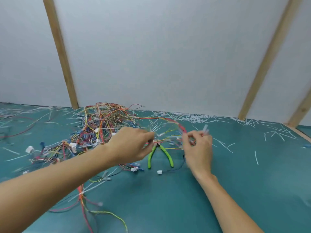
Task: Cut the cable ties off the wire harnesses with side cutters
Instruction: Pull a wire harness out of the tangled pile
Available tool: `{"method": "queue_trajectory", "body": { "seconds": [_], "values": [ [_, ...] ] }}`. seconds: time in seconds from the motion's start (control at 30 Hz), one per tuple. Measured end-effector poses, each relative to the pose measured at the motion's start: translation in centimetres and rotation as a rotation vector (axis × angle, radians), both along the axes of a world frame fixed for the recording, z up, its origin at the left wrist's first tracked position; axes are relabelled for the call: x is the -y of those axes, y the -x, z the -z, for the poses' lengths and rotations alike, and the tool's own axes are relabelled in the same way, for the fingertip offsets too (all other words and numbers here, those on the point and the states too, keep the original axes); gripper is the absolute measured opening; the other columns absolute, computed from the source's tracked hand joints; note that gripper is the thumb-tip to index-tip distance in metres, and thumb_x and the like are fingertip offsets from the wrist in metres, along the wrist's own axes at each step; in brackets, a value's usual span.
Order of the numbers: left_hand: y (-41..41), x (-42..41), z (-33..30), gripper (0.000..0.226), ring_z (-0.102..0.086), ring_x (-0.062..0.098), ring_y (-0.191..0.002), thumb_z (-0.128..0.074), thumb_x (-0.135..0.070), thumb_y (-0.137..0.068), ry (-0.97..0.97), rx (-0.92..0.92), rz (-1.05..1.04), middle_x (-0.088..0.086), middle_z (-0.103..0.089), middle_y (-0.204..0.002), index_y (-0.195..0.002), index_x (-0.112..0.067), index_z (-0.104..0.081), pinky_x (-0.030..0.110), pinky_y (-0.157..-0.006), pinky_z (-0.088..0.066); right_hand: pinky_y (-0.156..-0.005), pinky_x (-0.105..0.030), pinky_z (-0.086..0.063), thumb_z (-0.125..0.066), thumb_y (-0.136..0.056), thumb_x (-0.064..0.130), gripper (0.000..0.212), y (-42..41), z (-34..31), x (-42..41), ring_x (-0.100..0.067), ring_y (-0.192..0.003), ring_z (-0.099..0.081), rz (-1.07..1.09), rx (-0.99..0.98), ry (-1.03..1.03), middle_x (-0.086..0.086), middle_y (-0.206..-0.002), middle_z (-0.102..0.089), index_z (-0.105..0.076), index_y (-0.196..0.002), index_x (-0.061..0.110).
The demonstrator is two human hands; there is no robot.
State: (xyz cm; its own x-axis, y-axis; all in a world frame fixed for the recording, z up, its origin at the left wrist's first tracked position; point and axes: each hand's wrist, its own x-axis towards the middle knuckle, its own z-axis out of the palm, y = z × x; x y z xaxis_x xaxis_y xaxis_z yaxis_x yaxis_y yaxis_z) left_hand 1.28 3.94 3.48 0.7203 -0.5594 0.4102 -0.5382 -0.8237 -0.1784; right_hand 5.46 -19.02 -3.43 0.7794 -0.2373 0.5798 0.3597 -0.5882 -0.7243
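Observation:
Green-handled side cutters (159,155) lie on the teal mat (244,174) between my hands, handles spread, with no hand on them. A big tangle of coloured wire harnesses (101,128) is piled at the back left. My left hand (133,145) pinches a thin strand of wires that runs over the cutters to my right hand (197,145). The fingers of my right hand are curled round the other end of that harness (168,132), with clear connector ends sticking up above them. The frame is blurred around the fingertips.
Several cut white cable-tie pieces (193,119) litter the mat along the back wall and at the right. Loose wires with white connectors (134,169) lie near the cutters and under my left forearm. White wall panels with wooden battens (62,64) close off the back.

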Motion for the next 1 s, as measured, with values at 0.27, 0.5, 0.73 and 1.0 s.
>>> {"method": "queue_trajectory", "body": {
  "seconds": [0.27,0.5,0.73,1.0],
  "values": [
    [-0.7,-1.0,2.2,0.042,-0.059,0.023,-0.105,-0.057,-0.043,-0.09,0.022,0.283,-0.144,-0.001,-0.061,-0.113,-0.124,-0.019,-0.056,0.04,-0.089,-0.046,-0.079,-0.034,-0.045,-0.046,-0.108,0.025,0.009,-2.3,-0.8,2.4,-0.018,-0.084,-0.054,0.185,-0.023,-0.732,0.005,-0.088,-0.057,-0.053,-0.103,0.02],
    [-2.3,-0.8,3.2,0.037,-0.068,0.027,-0.092,-0.041,-0.059,-0.099,-0.179,-0.135,-0.416,0.001,-0.073,-0.097,-0.111,-0.026,-0.053,0.037,-0.086,-0.044,-0.066,-0.016,-0.041,-0.05,-0.106,0.031,0.01,-2.3,-1.1,5.8,0.0,-0.074,-0.062,0.187,0.066,-0.378,0.015,-0.086,-0.068,-0.053,-0.097,0.026],
    [-4.0,0.1,2.8,0.043,-0.06,0.018,-0.114,-0.051,-0.058,-0.096,-0.066,-0.355,-0.295,-0.01,-0.062,-0.124,-0.13,-0.033,-0.056,0.034,-0.089,-0.046,-0.047,-0.027,-0.047,-0.047,-0.109,0.024,0.018,-2.4,-1.3,6.2,-0.013,-0.055,-0.059,-0.114,-0.146,-0.41,-0.005,-0.07,-0.056,-0.055,-0.093,0.019],
    [-5.7,3.7,2.6,0.028,-0.063,0.024,-0.083,-0.055,-0.046,-0.098,0.034,-0.477,-0.311,-0.004,-0.066,-0.082,-0.091,-0.022,-0.067,0.032,-0.068,-0.047,-0.067,-0.028,-0.05,-0.077,-0.09,0.037,0.016,-2.7,-0.5,6.4,-0.006,-0.067,-0.062,-0.201,-0.168,-0.372,0.009,-0.077,-0.07,-0.066,-0.096,0.026]
  ]
}}
